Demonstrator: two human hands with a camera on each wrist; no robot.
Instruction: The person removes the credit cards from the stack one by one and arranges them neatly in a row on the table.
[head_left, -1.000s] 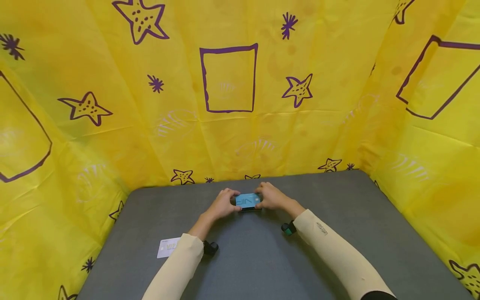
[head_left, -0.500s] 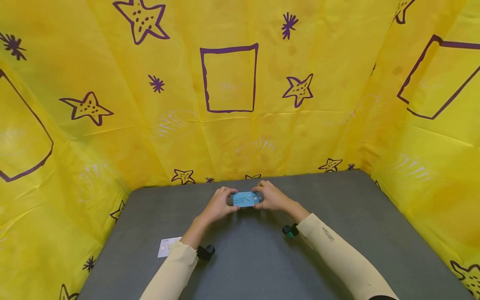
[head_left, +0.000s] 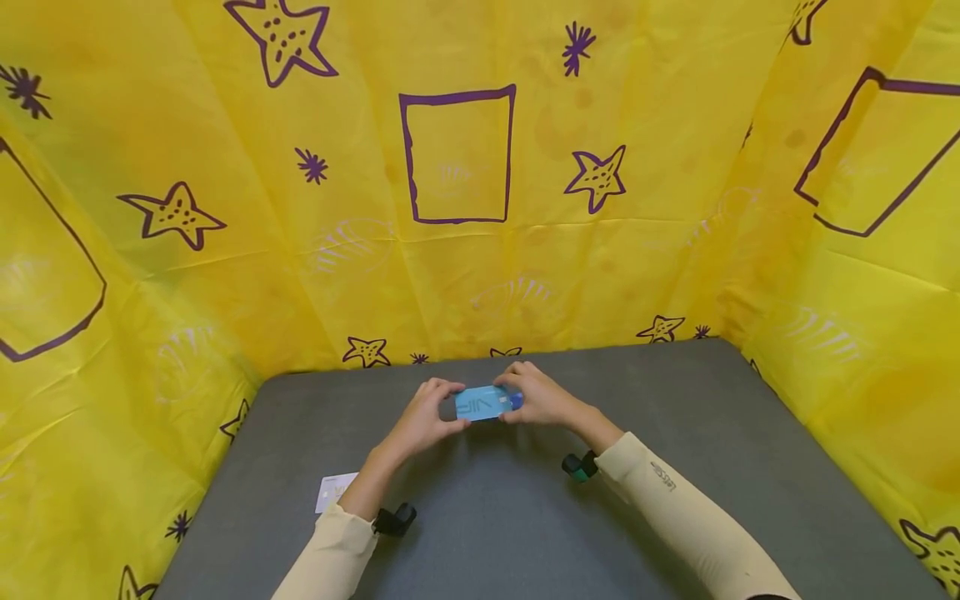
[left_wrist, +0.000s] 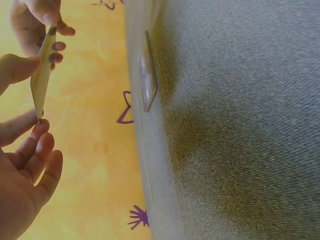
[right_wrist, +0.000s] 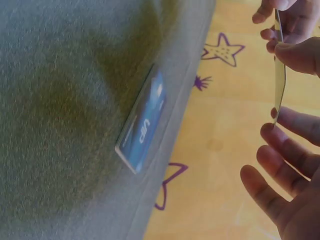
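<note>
A light blue card (head_left: pixel 480 402) with "VIP" lettering is held up between both hands. My left hand (head_left: pixel 420 417) pinches its left end between thumb and fingers, and my right hand (head_left: pixel 543 397) pinches the right end. In the left wrist view the card (left_wrist: pixel 44 75) appears nearly edge-on, well off the table. Below it, a darker blue VIP card (right_wrist: pixel 142 122) lies on the table in the right wrist view. From the head view only a bit of that darker card shows, beside the right fingers.
A white card (head_left: pixel 330 492) lies on the grey table (head_left: pixel 495 517) at the left, partly covered by my left forearm. Yellow cloth (head_left: pixel 457 283) with purple star drawings rises right behind the table's far edge and along both sides.
Both hands have moved a little to the left with the light blue card. More of the darker blue card has come into sight by the right fingers.
</note>
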